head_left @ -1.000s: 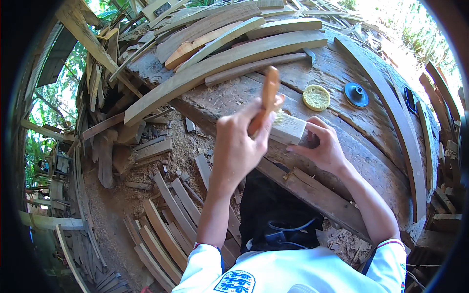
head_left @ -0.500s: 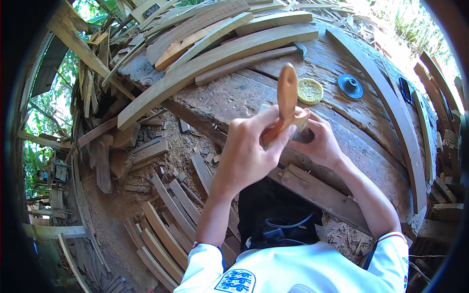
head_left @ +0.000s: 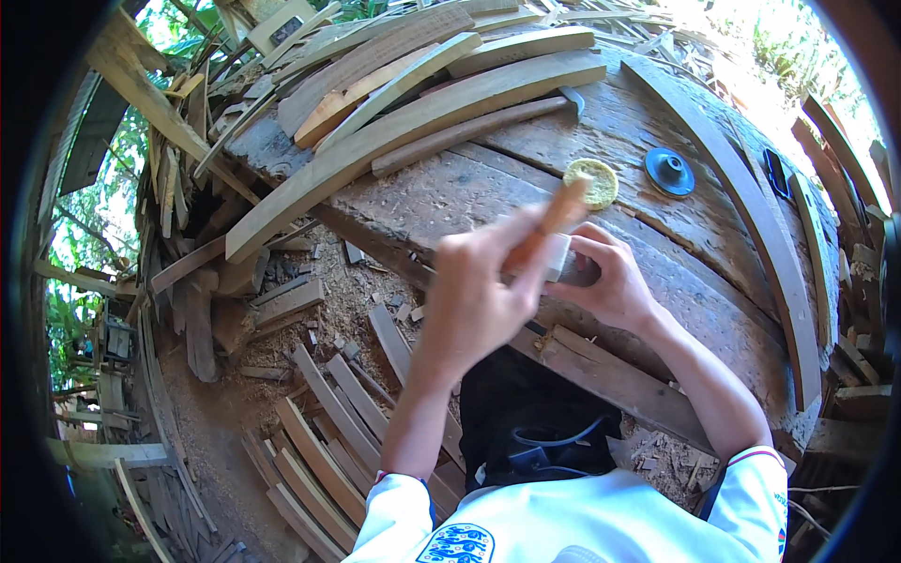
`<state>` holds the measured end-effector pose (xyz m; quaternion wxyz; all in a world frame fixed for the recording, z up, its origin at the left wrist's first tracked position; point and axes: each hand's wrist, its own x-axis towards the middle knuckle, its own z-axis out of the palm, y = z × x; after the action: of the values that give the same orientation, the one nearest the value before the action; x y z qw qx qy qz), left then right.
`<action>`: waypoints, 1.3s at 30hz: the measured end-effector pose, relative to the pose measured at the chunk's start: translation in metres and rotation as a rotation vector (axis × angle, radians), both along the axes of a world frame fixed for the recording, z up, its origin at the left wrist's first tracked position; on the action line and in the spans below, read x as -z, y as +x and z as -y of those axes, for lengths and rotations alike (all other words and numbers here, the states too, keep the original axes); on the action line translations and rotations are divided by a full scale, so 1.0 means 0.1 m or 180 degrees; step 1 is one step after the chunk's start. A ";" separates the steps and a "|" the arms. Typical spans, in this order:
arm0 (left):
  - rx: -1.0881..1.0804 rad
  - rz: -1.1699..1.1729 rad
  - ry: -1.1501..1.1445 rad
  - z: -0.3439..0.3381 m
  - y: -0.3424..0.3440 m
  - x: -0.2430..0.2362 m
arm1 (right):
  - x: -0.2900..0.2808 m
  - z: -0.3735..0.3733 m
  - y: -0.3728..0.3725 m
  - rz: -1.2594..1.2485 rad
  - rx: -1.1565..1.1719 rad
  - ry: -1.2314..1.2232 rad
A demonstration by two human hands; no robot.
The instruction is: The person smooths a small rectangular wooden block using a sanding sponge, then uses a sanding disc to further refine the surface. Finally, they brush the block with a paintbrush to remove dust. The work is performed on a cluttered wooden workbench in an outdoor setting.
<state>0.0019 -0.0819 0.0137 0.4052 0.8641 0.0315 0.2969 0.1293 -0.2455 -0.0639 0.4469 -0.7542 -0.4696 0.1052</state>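
My left hand [head_left: 483, 286] is closed round a carved wooden piece [head_left: 552, 218] with a smooth, rounded, reddish-brown handle. Its handle points up and away from me and is blurred by motion; my fingers hide the lower part. Close beside it, my right hand [head_left: 610, 277] pinches a small pale, greyish sheet [head_left: 559, 258] that looks like folded sandpaper, against the lower end of the wooden piece. Just beyond both hands a round yellowish disc [head_left: 601, 185] lies on the workbench [head_left: 413, 202]. To its right sits a blue round pad [head_left: 669, 173] with a raised hub.
Long curved boards [head_left: 422, 117] lie stacked on the bench's far left, beside a hammer [head_left: 479, 133]. Another curved board [head_left: 741, 188] runs along the right, near a dark phone-like object [head_left: 776, 173]. Several cut strips [head_left: 324, 450] cover the sawdust-strewn ground at lower left.
The wooden piece has tipped over to the right and lower, its handle end now overlapping the yellowish disc. More of the pale sheet shows by my right hand.
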 end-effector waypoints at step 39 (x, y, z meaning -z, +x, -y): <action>0.0277 -0.0086 -0.0081 0.10 -0.04 0.01 | 0.16 -0.02 0.07 0.0210 -0.0108 0.0312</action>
<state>-0.0026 -0.0918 0.0126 0.4282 0.8634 0.0032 0.2669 0.1368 -0.2439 -0.0797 0.4657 -0.7264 -0.5013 0.0647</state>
